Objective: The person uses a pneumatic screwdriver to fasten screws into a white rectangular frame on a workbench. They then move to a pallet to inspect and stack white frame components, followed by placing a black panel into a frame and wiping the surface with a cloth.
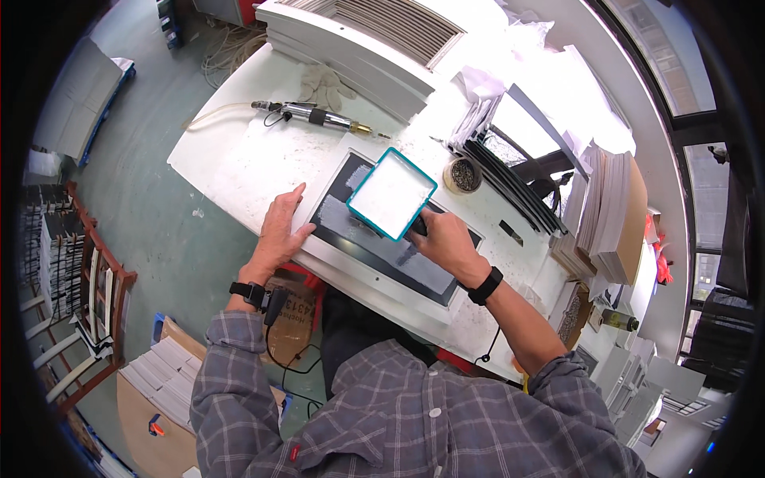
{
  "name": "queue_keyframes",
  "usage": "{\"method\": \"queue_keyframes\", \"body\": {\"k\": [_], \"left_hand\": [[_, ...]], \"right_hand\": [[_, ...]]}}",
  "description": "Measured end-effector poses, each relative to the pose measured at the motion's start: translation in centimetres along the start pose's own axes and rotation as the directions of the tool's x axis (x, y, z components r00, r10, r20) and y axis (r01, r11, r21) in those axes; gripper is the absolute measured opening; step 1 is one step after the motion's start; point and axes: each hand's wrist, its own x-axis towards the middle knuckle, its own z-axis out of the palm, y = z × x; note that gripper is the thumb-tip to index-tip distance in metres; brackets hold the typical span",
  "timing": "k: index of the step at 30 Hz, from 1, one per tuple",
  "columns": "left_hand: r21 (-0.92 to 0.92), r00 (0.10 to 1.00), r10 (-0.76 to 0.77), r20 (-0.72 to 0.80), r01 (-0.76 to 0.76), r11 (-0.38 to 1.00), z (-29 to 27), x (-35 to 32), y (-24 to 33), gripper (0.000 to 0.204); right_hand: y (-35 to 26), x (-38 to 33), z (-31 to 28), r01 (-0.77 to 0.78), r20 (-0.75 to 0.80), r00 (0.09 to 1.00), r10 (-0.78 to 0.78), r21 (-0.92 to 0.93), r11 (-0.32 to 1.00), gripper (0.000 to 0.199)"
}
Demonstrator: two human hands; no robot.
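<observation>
My right hand is closed on the dark handle of a square, teal-rimmed tool with a bright white face; its exact kind I cannot make out. The tool is over a dark panel with light grey smears, set in a white frame. It hides part of the panel, and whether it touches the surface I cannot tell. At the frame's left edge lies my left hand, fingers spread and holding nothing.
Beyond the frame, a pneumatic screwdriver with a hose lies near a pale glove. A round tub of small dark pieces stands right of the tool. Stacked white frames rise at the back, and boards lean at right.
</observation>
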Motion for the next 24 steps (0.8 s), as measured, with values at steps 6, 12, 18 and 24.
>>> {"method": "queue_keyframes", "body": {"k": [6,12,18,24], "left_hand": [[0.046,0.998,-0.039,0.051,0.037,0.998,0.1,0.2,0.3,0.083],[0.025,0.996,-0.046,0.073,0.044,0.999,0.2,0.3,0.5,0.083],[0.048,0.994,-0.043,0.102,0.038,0.998,0.4,0.4,0.1,0.084],[0.033,0.989,-0.086,0.123,0.082,0.996,0.6,0.7,0.4,0.082]], "right_hand": [[4.4,-6.5,-0.9,-0.088,0.062,0.994,0.089,-0.022,0.996,0.025],[8.8,-14.1,-0.8,-0.203,0.058,0.977,0.205,-0.037,0.978,0.022],[10.1,-19.5,-1.9,-0.327,0.032,0.945,0.326,0.029,0.945,0.021],[11.1,-25.3,-4.2,-0.451,-0.134,0.864,0.485,0.223,0.864,0.021]]}}
